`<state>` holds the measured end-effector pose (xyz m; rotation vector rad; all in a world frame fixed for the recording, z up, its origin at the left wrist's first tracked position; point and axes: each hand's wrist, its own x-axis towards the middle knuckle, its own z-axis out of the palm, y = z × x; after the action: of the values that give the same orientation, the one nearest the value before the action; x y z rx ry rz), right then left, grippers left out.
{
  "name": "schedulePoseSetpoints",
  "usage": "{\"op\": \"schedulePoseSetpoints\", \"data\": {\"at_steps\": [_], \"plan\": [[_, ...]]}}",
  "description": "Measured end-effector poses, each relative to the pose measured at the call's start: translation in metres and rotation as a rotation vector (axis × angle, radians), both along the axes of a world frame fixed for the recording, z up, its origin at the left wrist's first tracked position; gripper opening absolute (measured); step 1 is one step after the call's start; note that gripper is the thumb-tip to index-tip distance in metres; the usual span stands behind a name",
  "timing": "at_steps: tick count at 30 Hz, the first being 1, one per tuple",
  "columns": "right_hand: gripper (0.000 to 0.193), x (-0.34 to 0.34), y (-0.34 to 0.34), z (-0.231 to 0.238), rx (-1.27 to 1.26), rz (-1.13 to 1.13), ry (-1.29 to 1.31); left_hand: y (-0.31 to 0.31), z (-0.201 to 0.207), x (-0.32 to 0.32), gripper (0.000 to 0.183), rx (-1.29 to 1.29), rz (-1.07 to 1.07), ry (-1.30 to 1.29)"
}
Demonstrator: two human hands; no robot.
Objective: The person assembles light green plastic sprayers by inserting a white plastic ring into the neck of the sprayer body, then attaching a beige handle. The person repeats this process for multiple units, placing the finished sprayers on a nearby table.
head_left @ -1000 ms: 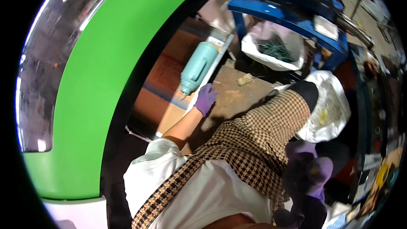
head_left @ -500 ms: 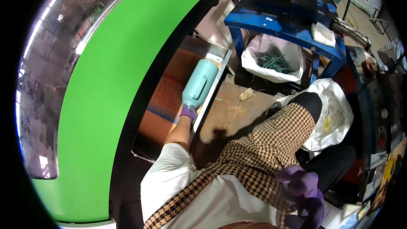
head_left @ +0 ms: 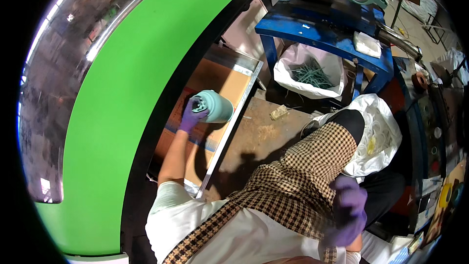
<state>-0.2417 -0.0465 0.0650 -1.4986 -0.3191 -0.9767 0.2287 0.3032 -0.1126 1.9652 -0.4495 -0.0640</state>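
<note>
One gloved left hand [head_left: 191, 116] grips, ideally firmly, the mint-green container [head_left: 218, 107] by its narrow end over the metal-rimmed bin [head_left: 248, 88]; whether the blurred right hand [head_left: 349, 210] is spread or closed, I cannot tell.

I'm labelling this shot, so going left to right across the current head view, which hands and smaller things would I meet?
Left hand, teal bottle, yellowish block, teal strips, right hand, brown roll, yellow ring.
</note>
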Motion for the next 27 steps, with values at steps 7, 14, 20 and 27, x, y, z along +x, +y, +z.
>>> {"op": "schedulePoseSetpoints", "data": {"at_steps": [7, 14, 20, 27], "plan": [[0.039, 0.008, -0.048, -0.037, -0.403, -0.294, 0.402, -0.133, 0.009, 0.008, 0.098, 0.351, 0.045, -0.495], [0.041, 0.044, -0.032, -0.037, -0.694, -0.537, 0.402, -0.201, 0.134, -0.065, 0.064, 0.355, -0.484, -1.020], [0.060, 0.072, -0.007, -0.069, -0.767, -0.497, 0.564, -0.269, 0.148, -0.220, 0.067, -0.107, -0.895, -0.754], [0.060, 0.052, -0.027, -0.107, -0.757, -0.587, 0.664, -0.298, 0.129, -0.252, 0.076, -0.105, -0.906, -0.722]]}}
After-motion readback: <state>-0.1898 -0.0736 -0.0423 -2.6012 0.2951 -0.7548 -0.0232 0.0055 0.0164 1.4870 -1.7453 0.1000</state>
